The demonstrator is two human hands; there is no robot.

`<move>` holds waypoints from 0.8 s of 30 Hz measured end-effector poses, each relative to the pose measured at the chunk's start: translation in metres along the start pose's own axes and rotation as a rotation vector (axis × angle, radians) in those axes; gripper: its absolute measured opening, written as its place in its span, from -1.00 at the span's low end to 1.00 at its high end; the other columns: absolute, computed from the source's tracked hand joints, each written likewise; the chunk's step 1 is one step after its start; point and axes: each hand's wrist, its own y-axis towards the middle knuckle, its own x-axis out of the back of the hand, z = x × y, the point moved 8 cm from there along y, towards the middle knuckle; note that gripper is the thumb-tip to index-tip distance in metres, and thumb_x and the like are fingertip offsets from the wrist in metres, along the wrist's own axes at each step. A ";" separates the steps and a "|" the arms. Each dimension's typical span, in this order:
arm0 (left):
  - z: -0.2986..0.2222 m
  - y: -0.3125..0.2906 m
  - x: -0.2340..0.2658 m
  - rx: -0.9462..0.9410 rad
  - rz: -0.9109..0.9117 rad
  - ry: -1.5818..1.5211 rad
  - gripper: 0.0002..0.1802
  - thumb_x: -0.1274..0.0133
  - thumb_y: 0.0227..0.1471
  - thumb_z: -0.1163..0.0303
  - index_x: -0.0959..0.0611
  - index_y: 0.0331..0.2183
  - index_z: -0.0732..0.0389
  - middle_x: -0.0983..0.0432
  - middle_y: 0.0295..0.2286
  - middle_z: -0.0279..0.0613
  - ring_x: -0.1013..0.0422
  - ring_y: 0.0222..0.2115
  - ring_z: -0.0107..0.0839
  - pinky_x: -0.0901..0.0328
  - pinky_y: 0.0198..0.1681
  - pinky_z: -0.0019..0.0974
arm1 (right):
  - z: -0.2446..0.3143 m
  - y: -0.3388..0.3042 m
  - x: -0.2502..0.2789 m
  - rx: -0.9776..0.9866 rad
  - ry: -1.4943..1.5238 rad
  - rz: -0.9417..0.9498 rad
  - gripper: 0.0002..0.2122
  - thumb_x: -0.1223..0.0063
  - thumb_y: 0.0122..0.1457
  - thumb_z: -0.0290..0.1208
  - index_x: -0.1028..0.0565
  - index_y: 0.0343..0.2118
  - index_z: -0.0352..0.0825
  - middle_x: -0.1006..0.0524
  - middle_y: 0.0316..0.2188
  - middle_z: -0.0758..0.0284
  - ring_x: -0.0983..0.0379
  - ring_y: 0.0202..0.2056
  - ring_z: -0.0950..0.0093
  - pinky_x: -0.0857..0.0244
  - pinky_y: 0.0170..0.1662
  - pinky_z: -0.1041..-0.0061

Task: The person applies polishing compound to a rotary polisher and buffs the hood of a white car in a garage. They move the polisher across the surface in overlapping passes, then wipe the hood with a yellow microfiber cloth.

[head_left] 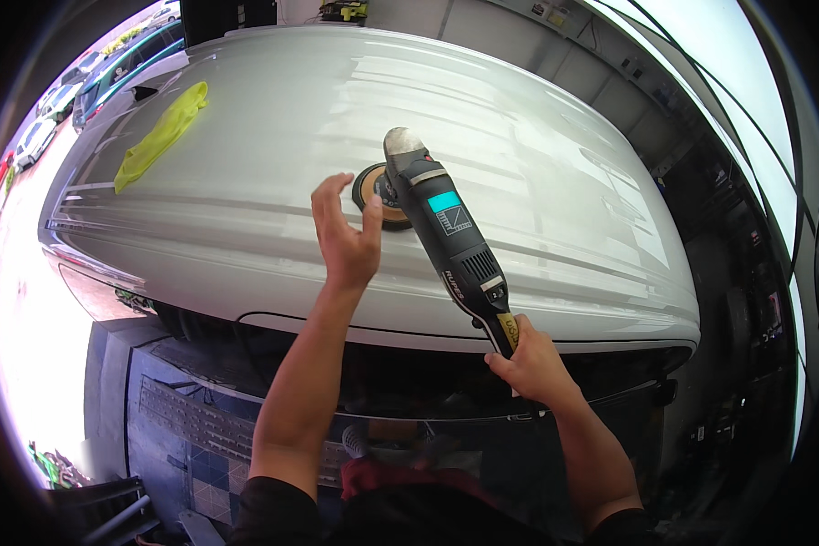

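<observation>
Nearest the body, the right hand (530,362) is closed in a full fist round the tail end of the polisher (446,232), down by the yellow collar where the cord leaves; the grip sits far back on a long body. Ahead and to the left, the left hand (344,235) is raised off the panel, fingers (329,191) spread and slightly curled, holding nothing, just beside the tool's head but apart from it. The polisher is a long black machine of matt plastic with a ribbed vent section, a teal label patch and a rounded grey head cap. Its round orange-tan foam pad (373,196) lies flat on the white car roof (519,182), about mid-panel. Risk as I judge it: with only the rear end held, the head has little to steady it; if the pad tips onto its edge or skates, it could scuff the paint or swing toward the open left hand. The cord at the right hand could also drag over the panel edge. The roof is glossy, gently domed, with long soft reflections and shallow lengthwise ribs. Farther off, toward the far left corner, a crumpled yellow-green cloth (161,135) lies limp on the paint, well apart from the tool. Beyond that, parked cars (109,73) show in daylight.
</observation>
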 end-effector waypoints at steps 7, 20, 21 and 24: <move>0.073 0.083 -0.145 0.545 0.662 -0.355 -0.34 -0.22 0.03 0.22 -0.45 0.13 0.26 -0.54 -0.15 -0.01 -0.48 -0.16 -0.31 -0.36 -0.05 -0.30 | -0.008 0.050 -0.005 0.093 0.536 0.279 -0.60 -0.27 0.09 -0.46 -0.37 -0.04 -0.44 -0.53 -0.43 0.29 -0.51 -0.40 0.48 -0.41 -0.30 0.48; 0.095 0.073 -0.134 0.650 0.289 -0.552 -0.50 -0.11 0.06 0.33 -0.46 0.05 0.21 -0.51 -0.23 -0.08 -0.49 -0.27 -0.38 -0.41 -0.17 -0.32 | 0.015 0.078 0.047 0.166 0.010 -0.060 -0.36 -0.33 0.08 -0.30 -0.22 0.14 -0.41 -0.61 -0.30 0.07 -0.60 -0.44 0.31 -0.46 -0.31 0.34; 0.096 0.071 -0.135 0.649 0.270 -0.558 -0.50 -0.12 0.06 0.32 -0.46 0.05 0.21 -0.51 -0.23 -0.08 -0.49 -0.27 -0.38 -0.41 -0.17 -0.32 | 0.015 0.078 0.051 0.131 -0.003 -0.025 -0.38 -0.33 0.07 -0.31 -0.23 0.12 -0.42 -0.61 -0.30 0.08 -0.60 -0.44 0.32 -0.46 -0.32 0.34; 0.103 0.071 -0.132 0.636 0.220 -0.540 -0.50 -0.12 0.06 0.31 -0.47 0.04 0.20 -0.51 -0.23 -0.09 -0.49 -0.27 -0.37 -0.40 -0.17 -0.32 | 0.013 0.091 0.051 0.198 0.087 0.035 -0.44 -0.30 0.07 -0.38 -0.24 0.04 -0.44 -0.59 -0.34 0.10 -0.56 -0.48 0.36 -0.45 -0.35 0.33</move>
